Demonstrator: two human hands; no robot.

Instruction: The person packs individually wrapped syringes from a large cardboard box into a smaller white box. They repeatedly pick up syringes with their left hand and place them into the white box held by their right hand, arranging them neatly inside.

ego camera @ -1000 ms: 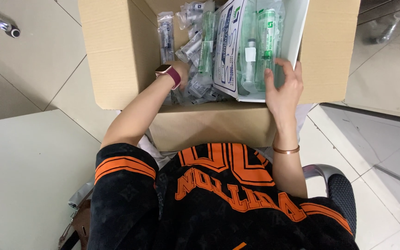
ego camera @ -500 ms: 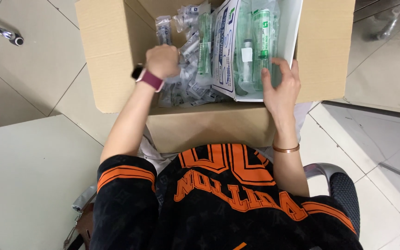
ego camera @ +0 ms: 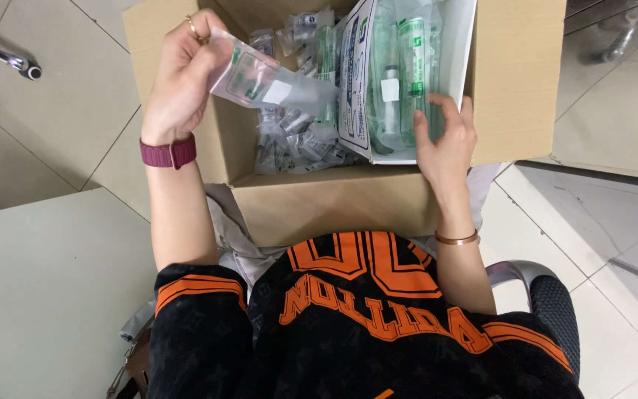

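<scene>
Nearest you: black shirt with orange lettering (ego camera: 378, 318), chair arm (ego camera: 548, 295) at your right elbow, pale grey tabletop (ego camera: 38, 295) off your left elbow. Above your lap sits the open cardboard box (ego camera: 319, 203), its front wall just below both wrists.

Your right hand (ego camera: 444, 140), copper bangle (ego camera: 457, 239) on the wrist, grips the near right corner of a white inner carton (ego camera: 407, 74) that stands tilted inside the box; fingers are curled over its edge, thumb on the outside. The carton holds clear and green sealed packets, just beyond your fingertips.

Your left hand (ego camera: 179, 74), maroon watch strap (ego camera: 168, 154) on the wrist and ring on a finger, is raised over the box's left wall and pinches one sealed clear packet (ego camera: 271, 85) by its end. The packet sticks out to the right of that hand, over the box interior, its far end near the carton.

Below and beyond the packet, a loose heap of similar packets (ego camera: 297, 137) fills the box floor between your hands. Tiled floor past the box.
</scene>
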